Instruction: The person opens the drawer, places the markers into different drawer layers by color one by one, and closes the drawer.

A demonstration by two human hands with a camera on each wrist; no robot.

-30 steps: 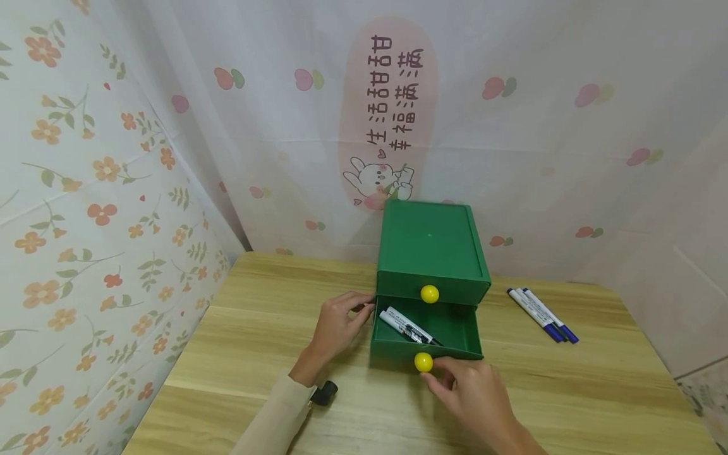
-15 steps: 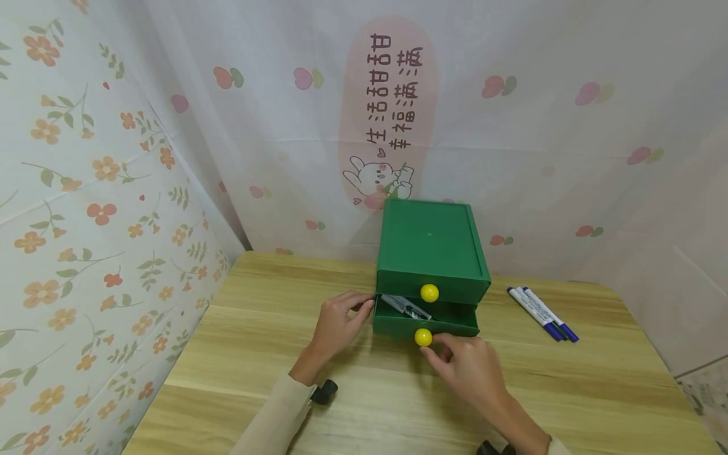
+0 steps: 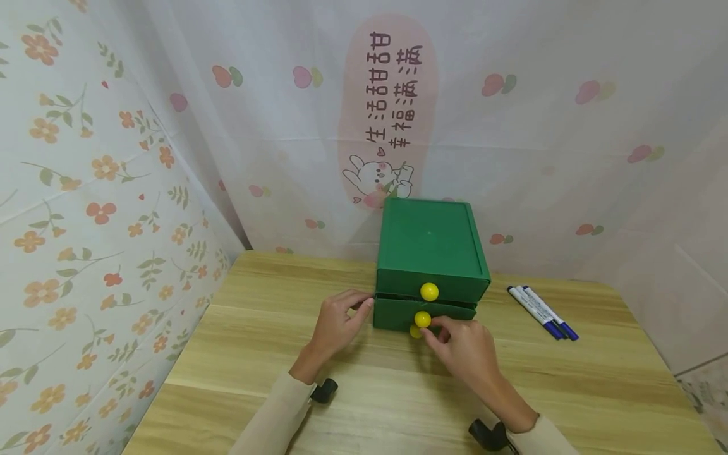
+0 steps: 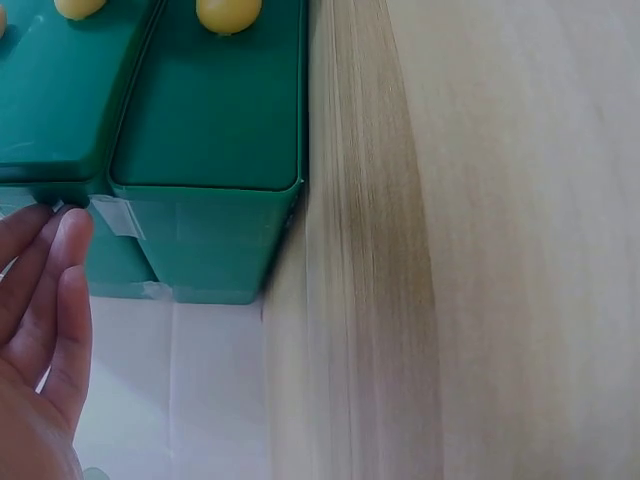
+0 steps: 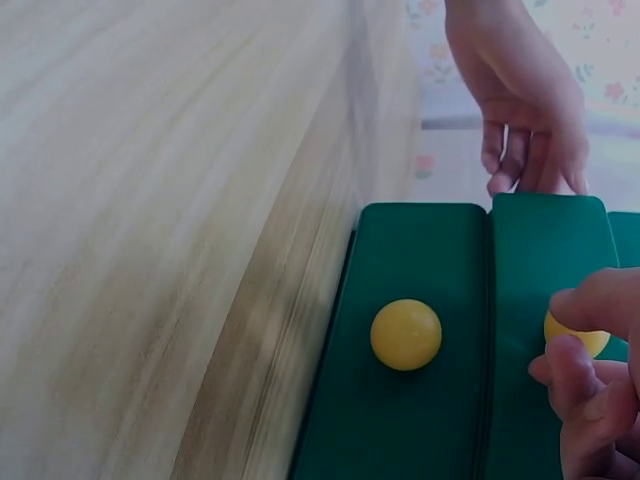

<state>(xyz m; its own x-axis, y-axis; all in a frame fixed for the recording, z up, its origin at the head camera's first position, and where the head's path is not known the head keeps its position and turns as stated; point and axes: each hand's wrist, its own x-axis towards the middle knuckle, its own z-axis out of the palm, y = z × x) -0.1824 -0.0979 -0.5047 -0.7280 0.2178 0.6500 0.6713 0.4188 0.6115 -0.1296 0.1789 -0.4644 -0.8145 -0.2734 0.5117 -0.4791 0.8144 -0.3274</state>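
A green drawer cabinet (image 3: 429, 234) stands at the back of the wooden table. Its middle drawer (image 3: 392, 312) is almost fully in, with a thin dark gap along the top edge. My right hand (image 3: 469, 354) pinches that drawer's round yellow knob (image 3: 423, 319) between thumb and fingers, as the right wrist view also shows at the knob (image 5: 585, 342). On the cabinet's left side, my left hand (image 3: 338, 322) rests its fairly straight fingertips near the drawer's corner. The bottom drawer, with its yellow knob (image 5: 405, 335), is in. The pens inside the middle drawer are hidden.
Several white markers with blue caps (image 3: 537, 313) lie on the table (image 3: 256, 341) right of the cabinet. A printed white curtain (image 3: 273, 139) hangs behind, and a flowered one (image 3: 102, 253) on the left. Black wrist mounts (image 3: 324, 392) sit below the hands.
My right hand has pushed the middle drawer by its knob from well pulled out to nearly in, covering the markers inside. My left hand has stayed at the cabinet's left side.
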